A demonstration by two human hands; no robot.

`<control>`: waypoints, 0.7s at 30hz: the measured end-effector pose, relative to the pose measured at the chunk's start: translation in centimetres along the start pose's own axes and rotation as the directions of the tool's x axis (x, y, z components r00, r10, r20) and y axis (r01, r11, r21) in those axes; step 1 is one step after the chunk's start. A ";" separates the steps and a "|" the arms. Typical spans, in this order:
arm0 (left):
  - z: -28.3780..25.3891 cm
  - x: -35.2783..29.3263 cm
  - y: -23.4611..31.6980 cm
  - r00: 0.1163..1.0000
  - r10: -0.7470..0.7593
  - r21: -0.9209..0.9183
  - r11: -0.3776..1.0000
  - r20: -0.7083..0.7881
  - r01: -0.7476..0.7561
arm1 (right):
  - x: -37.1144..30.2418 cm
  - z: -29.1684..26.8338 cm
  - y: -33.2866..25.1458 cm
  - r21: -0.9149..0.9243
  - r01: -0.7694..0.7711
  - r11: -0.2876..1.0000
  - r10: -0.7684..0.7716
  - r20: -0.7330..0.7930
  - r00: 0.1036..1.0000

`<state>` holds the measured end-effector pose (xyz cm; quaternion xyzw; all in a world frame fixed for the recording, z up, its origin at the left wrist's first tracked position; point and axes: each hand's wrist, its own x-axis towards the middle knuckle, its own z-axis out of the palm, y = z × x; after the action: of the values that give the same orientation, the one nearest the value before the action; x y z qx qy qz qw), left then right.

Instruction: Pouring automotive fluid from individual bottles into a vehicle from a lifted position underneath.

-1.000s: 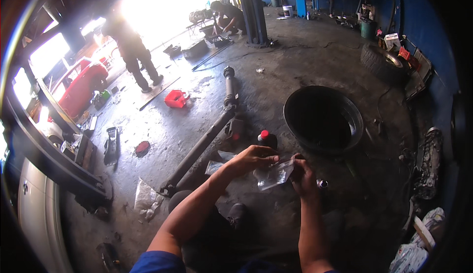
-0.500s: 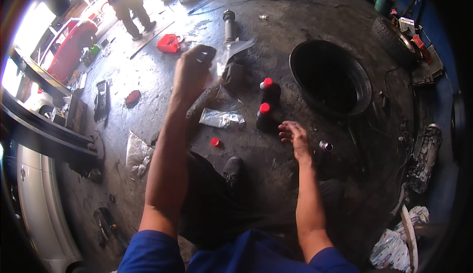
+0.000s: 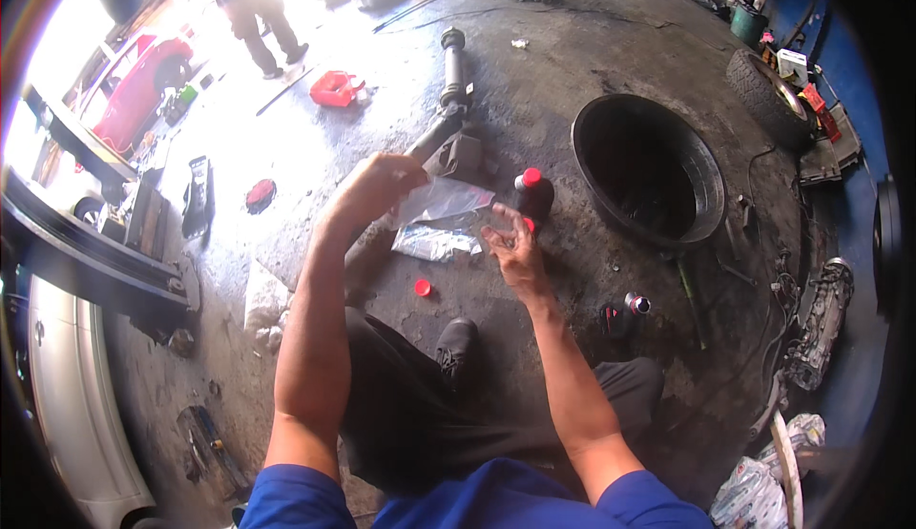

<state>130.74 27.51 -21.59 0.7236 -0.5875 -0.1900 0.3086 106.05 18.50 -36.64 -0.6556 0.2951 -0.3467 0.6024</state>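
My left hand (image 3: 382, 184) is closed on one end of a clear plastic bag (image 3: 444, 202), which stretches out to the right above the floor. My right hand (image 3: 517, 254) has its fingers apart by the bag's other end; I cannot tell whether a fingertip touches it. Under the bag lies a shiny plastic packet (image 3: 434, 244). Just beyond my right hand stands a dark bottle with a red cap (image 3: 535, 197); another red cap shows partly hidden behind the fingers. A loose red cap (image 3: 423, 288) sits on the floor near my shoe.
A big black tub (image 3: 711, 171) stands to the right. Nearer is a dark uncapped bottle (image 3: 618, 320). A metal shaft (image 3: 452, 76) lies ahead, a red jug (image 3: 334, 88) to its left. A person (image 3: 250, 14) stands at far left; a tyre (image 3: 763, 100) leans at far right.
My left hand has come down with the bag, which now spreads toward the right. My right hand has moved left and up to the bag's far end, partly covering the nearer red-capped bottle.
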 end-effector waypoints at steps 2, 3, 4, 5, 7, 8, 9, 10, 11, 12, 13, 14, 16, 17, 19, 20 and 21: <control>-0.1 0.2 0.3 0.996 -0.026 0.005 1.000 0.083 0.026 | 0.9 1.2 -3.4 -0.351 0.305 0.885 -0.377 -0.159 0.912; 0.1 0.2 0.2 0.993 0.016 0.009 1.000 0.116 -0.017 | 0.9 1.6 -5.0 -0.378 0.341 0.861 -0.407 -0.108 0.907; 0.5 0.7 0.7 0.986 0.070 0.006 0.997 0.154 -0.072 | 1.3 1.3 -6.1 -0.415 0.376 0.829 -0.438 -0.063 0.897; 1.1 1.2 2.5 0.979 0.000 0.081 0.997 0.205 -0.017 | 2.1 0.3 -6.0 -0.462 0.485 0.742 -0.536 0.025 0.844; 1.7 1.4 4.4 0.966 0.150 -0.039 0.989 0.210 -0.145 | 3.2 -1.1 -4.6 -0.449 0.351 0.822 -0.330 0.126 0.935; 1.4 1.1 4.3 0.975 0.105 -0.061 0.994 0.196 -0.095 | 3.4 -1.3 -5.1 -0.414 0.278 0.867 -0.210 0.203 0.956; 1.3 1.0 3.2 0.956 0.282 -0.040 0.959 0.083 -0.279 | 2.9 -1.4 -5.4 -0.309 0.191 0.932 -0.143 0.170 0.975; 1.1 1.1 3.7 0.954 0.290 -0.044 0.957 0.077 -0.288 | 2.0 -2.1 -5.9 -0.203 0.091 0.975 -0.062 0.143 0.988; 0.8 1.0 4.1 0.989 0.065 -0.141 0.989 0.132 -0.046 | 1.4 -2.8 -5.5 -0.196 0.090 0.976 -0.066 0.126 0.990; 0.6 1.0 4.3 0.965 -0.158 -0.221 0.954 0.210 0.205 | 1.6 -3.7 -5.6 -0.203 0.091 0.975 -0.066 0.127 0.990; 0.3 0.7 2.0 0.991 -0.044 -0.300 0.950 0.128 0.081 | 1.5 -3.9 -6.2 -0.071 0.064 0.995 -0.053 0.137 0.989; 0.5 0.3 2.5 0.990 0.018 -0.525 0.849 0.137 0.057 | 0.9 -4.4 -6.5 0.059 0.006 0.998 -0.014 0.139 0.990; 1.0 0.2 5.3 0.993 -0.030 -0.667 0.738 0.118 0.102 | 0.6 -6.6 -7.0 0.195 0.051 0.979 -0.069 0.084 0.994; 0.5 0.7 4.9 0.982 -0.023 -0.702 0.696 0.185 0.148 | 0.7 -6.9 -7.9 0.201 0.038 0.979 -0.059 0.102 0.993; 0.3 0.5 4.7 0.984 0.010 -0.690 0.714 0.176 0.116 | 0.5 -7.1 -8.8 0.270 -0.005 0.963 -0.025 0.107 0.994; 0.4 0.6 5.0 0.983 0.064 -0.681 0.728 0.174 0.073 | 0.3 -7.1 -8.9 0.268 -0.007 0.963 -0.022 0.105 0.994; 0.6 0.5 5.3 0.980 0.068 -0.683 0.727 0.186 0.079 | -0.1 -7.2 -9.1 0.261 -0.022 0.965 -0.005 0.102 0.995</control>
<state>126.63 26.30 -18.44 0.5372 -0.5010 -0.4657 0.4936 99.89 15.32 -27.40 -0.5858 0.2187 -0.3463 0.6994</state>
